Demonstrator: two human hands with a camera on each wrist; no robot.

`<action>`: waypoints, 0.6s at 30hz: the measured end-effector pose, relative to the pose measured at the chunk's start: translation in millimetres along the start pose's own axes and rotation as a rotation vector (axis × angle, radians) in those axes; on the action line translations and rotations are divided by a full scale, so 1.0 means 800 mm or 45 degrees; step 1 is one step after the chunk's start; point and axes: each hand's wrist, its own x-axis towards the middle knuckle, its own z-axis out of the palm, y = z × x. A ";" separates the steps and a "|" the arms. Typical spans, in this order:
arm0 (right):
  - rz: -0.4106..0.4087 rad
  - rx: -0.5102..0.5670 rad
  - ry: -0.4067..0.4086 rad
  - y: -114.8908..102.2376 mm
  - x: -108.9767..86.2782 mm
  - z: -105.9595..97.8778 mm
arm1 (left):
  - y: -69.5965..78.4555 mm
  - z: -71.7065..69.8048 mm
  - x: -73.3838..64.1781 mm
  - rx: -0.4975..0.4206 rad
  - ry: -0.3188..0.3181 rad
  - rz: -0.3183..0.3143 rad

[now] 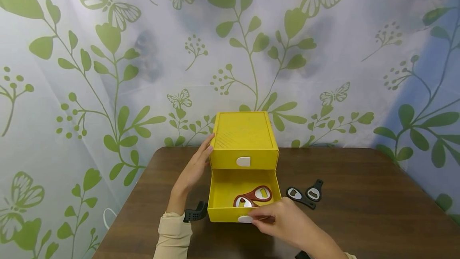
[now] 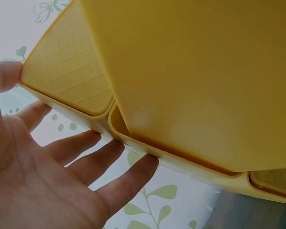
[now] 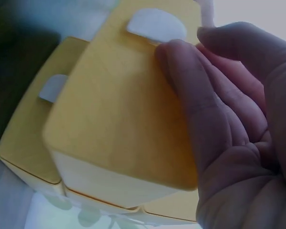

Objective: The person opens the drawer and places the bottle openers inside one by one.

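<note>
A yellow two-drawer box (image 1: 244, 131) stands on the table, its upper drawer (image 1: 224, 160) closed. Pulled out below is the lower drawer (image 1: 221, 189), where two red bottle openers (image 1: 263, 193) lie, one overlapping the other. My left hand (image 1: 194, 173) rests along the box's left side, fingers spread and fairly straight; in the left wrist view its fingertips (image 2: 150, 164) touch the yellow edge. At the lower drawer's front, my right hand (image 1: 284, 221) pinches the white handle (image 1: 245, 219) between thumb and fingers. The right wrist view shows those fingers at the handle's edge (image 3: 157, 24).
Two black bottle openers (image 1: 314, 190) lie on the brown table (image 1: 352, 207) to the right of the box. Behind the table hangs a curtain with green leaves and butterflies (image 1: 165, 71). A white cord (image 1: 106, 217) hangs at the table's left edge.
</note>
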 end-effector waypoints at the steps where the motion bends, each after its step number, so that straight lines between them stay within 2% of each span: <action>1: 0.007 -0.006 0.004 0.001 0.000 0.001 | 0.000 0.000 0.000 -0.002 -0.002 0.003; 5: 0.029 -0.068 0.036 0.001 0.000 0.006 | 0.001 0.000 -0.002 -0.004 -0.005 0.010; 11: -0.008 -0.178 0.082 0.000 0.001 0.014 | 0.002 0.001 -0.002 0.003 -0.001 0.011; 18: 0.009 -0.170 0.108 0.001 0.000 0.016 | 0.003 0.001 -0.002 -0.008 -0.006 0.002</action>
